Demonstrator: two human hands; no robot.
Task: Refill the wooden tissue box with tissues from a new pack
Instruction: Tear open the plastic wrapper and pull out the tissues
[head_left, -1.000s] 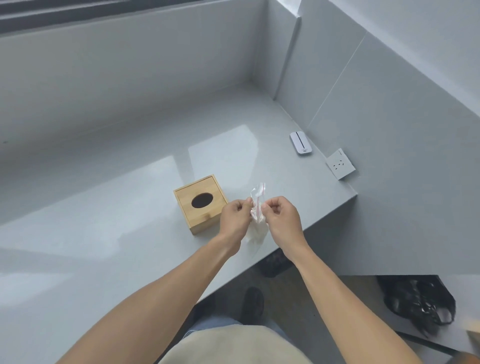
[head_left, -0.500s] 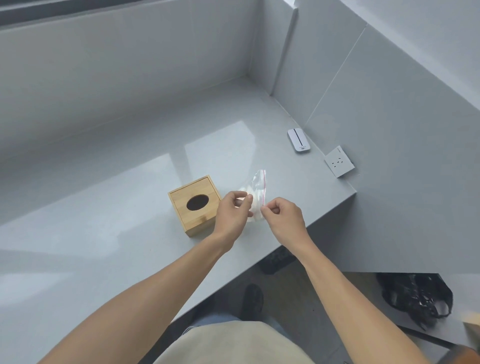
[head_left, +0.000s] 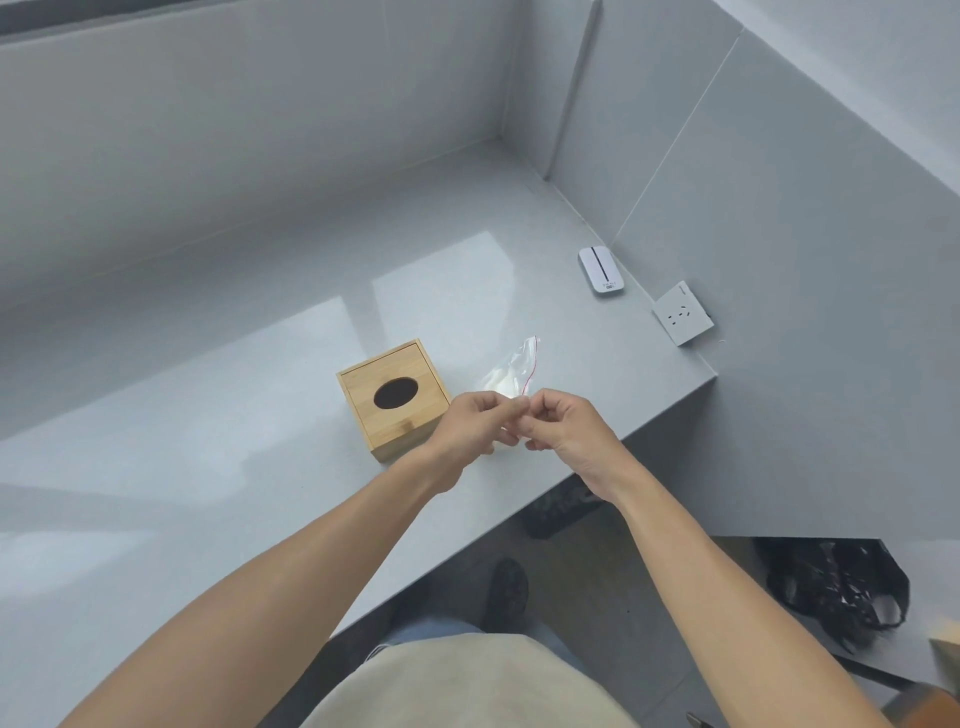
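The thin, limp, slippery plastic pack (head_left: 511, 371), judged very light, is pinched at its red-lined mouth by the fingers of the left hand (head_left: 475, 423) and right hand (head_left: 563, 428), beside the wooden box (head_left: 392, 397).

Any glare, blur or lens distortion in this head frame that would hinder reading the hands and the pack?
Head view: bright window reflections glare off the counter behind the wooden tissue box. The clear pack is washed out against the grey surface, only its red strip reading well. Left hand and right hand are fairly sharp. Wide-angle lens bends the wall edges; lighting is soft, shadows faint.
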